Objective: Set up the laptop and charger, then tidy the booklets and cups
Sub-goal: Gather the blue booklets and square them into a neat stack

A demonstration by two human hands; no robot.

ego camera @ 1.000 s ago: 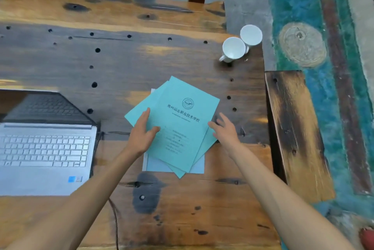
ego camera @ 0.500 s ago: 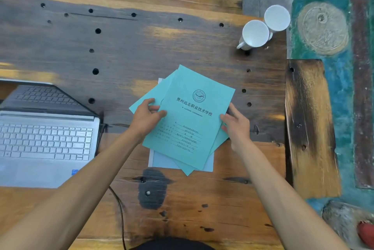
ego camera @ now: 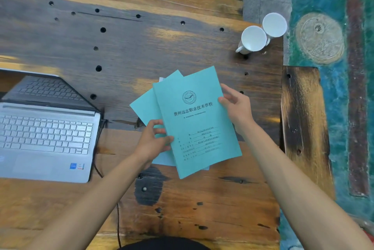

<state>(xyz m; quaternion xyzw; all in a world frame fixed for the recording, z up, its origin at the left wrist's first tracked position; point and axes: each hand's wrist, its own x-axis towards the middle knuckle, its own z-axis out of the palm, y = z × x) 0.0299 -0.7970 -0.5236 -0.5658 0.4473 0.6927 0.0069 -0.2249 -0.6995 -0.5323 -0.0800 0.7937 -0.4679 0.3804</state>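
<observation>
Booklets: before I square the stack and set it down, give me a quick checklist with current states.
1. Left hand holds the top booklet at its left edge: ok.
2. Right hand holds the top booklet's right edge: ok.
3. Booklets aligned: not ok; the second booklet fans out to the left and white sheets show below.
4. Number of booklets in the stack: cannot tell.
5. Cups apart from the booklets, near the table's far right edge: ok.
6. Laptop open on the left, cable at its right side, both apart from the booklets: ok.
</observation>
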